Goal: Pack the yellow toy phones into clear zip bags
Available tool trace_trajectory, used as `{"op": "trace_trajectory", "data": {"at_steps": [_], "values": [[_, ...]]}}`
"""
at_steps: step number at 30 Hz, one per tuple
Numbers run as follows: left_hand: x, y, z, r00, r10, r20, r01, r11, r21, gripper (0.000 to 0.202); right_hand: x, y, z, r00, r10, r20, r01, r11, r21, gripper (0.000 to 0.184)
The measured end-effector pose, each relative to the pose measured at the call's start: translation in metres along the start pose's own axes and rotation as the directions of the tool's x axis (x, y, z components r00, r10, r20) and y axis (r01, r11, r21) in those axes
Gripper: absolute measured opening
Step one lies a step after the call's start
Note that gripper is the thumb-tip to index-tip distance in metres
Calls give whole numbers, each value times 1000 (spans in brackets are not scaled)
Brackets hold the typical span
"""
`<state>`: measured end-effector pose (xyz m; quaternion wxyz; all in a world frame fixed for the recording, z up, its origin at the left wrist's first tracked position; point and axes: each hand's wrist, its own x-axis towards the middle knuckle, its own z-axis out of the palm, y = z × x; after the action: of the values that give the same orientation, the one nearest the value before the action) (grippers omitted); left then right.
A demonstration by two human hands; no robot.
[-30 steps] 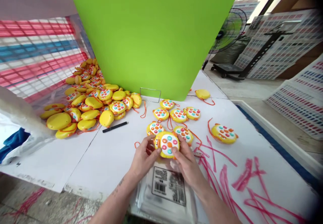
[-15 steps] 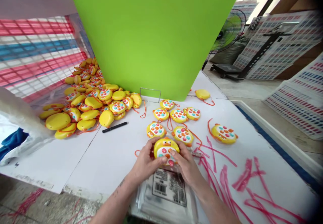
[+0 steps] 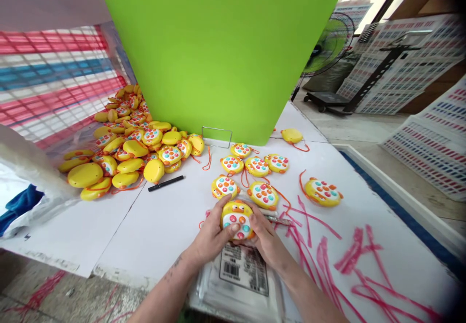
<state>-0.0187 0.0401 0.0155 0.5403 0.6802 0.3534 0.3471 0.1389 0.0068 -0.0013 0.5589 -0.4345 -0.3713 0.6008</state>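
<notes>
While that green panel [image 3: 222, 61] blocked the view behind, plastic packaging [image 3: 242, 282] sat at the near edge of the table [image 3: 156, 226]. Over its far end, left hand [image 3: 210, 231] and right hand [image 3: 265, 233] both gripped a duck toy [image 3: 236, 219], spun from face-left a second earlier, head and long axis pointing away.

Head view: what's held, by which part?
A rounded yellow duck-shaped toy, held at opposite sides by the left hand and right hand, left thumb on its front.

Bright scene, window [image 3: 380, 2] glowing; edges stretched, right corners dark; background seemingly soft.
</notes>
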Motion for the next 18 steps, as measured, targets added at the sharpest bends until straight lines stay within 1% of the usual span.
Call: {"op": "trace_trajectory", "data": {"at_steps": [2, 4, 6, 8, 11, 13, 15, 17, 18], "values": [[0, 1, 0, 1000, -2, -3, 2, 1000, -11, 59, -1, -4, 1, 995, 73, 62, -75, 997, 32, 54], [0, 0, 0, 1000, 5, -14, -6, 1000, -23, 56, -2, -8, 3, 992, 98, 76, -100, 995, 16, 56], [1, -2, 1, 999, 27, -31, -29, 999, -45, 55, -3, -10, 4, 993, 104, 46, -104, 995, -10, 55], [1, -5, 1, 999, 42, -28, -44, 995, -87, 58, -2, -11, 4, 995, 98, -25, -98, 995, -2, 53], [3, -8, 2, 1000, 28, -11, -30, 988, -154, 63, 3, -13, 0, 983, 45, -175, -29, 995, 96, 51], [4, -10, 3, 1000, 6, -19, -10, 983, -182, 62, 8, -16, -7, 962, -5, -272, 62, 978, 202, 46], [4, -12, 4, 999, -9, -41, 2, 985, -174, 58, 13, -19, -17, 935, -67, -347, 175, 941, 290, 42], [4, -13, 6, 998, -13, -58, 5, 991, -134, 52, 17, -23, -26, 919, -117, -375, 258, 899, 353, 44], [3, -14, 7, 998, -13, -63, 6, 994, -109, 49, 18, -25, -30, 923, -119, -366, 266, 884, 384, 46]]}}
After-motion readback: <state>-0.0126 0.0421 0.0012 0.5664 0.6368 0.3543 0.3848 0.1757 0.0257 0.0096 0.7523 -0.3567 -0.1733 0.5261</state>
